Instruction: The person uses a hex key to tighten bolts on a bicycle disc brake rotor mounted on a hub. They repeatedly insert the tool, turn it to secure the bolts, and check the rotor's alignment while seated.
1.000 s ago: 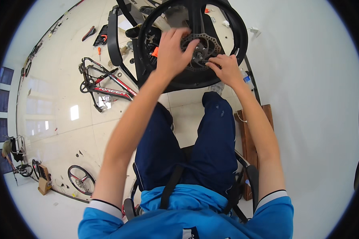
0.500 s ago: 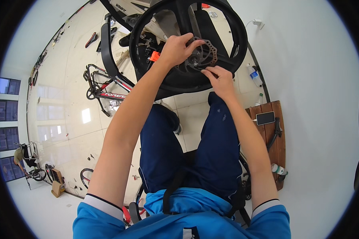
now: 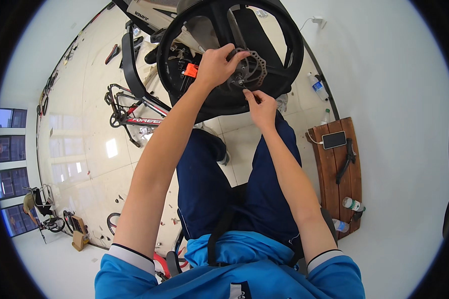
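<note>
— Well, where is the black wheel (image 3: 284, 60)?

— Upright in front of the seated person, above the knees, its silver brake disc (image 3: 252, 70) at the hub.

— And the hands?

— The left hand (image 3: 215, 65) is closed over the disc's upper left edge, gripping it. The right hand (image 3: 260, 107) sits just below the disc, fingertips pinched on a small part too tiny to identify.

— Anything nearby?

— A bicycle frame (image 3: 134, 117) lies on the floor to the left; a phone (image 3: 334, 140) rests on a wooden bench (image 3: 329, 174) to the right.
</note>
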A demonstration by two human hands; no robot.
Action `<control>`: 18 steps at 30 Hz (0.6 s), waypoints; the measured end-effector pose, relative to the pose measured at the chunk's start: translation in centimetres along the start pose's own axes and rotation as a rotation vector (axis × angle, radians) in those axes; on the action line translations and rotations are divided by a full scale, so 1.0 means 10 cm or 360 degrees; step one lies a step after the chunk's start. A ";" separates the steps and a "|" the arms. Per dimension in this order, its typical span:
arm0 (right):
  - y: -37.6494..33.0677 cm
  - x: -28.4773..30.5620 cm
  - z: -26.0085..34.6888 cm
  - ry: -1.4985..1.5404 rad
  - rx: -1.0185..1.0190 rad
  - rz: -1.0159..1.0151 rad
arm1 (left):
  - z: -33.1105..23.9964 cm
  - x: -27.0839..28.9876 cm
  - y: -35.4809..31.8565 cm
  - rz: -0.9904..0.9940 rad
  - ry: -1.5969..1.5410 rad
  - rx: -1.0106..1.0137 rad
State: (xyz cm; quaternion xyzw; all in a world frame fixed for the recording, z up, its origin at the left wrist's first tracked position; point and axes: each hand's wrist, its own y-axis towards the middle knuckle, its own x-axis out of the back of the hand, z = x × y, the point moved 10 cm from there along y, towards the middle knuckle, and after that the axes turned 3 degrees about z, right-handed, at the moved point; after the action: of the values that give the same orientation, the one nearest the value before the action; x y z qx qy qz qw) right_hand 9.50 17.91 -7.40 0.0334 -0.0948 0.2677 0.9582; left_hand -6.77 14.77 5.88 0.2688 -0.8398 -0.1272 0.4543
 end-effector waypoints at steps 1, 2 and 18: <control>-0.01 -0.01 0.00 0.0010 0.0003 0.0005 | -0.01 -0.01 -0.01 0.0009 0.0016 0.0003; -0.02 -0.02 -0.01 0.0020 0.0007 0.0010 | -0.03 -0.01 -0.02 0.0019 0.0031 0.0007; -0.12 -0.18 -0.05 -0.0440 0.0083 0.0239 | -0.08 -0.07 -0.44 -0.0028 0.0069 -0.0082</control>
State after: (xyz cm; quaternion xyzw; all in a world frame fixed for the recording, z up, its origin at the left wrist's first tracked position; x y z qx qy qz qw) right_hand 8.73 16.06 -8.22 0.0878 -0.2211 0.3338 0.9121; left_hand -4.32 11.55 3.79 0.2671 -0.8237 -0.1470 0.4781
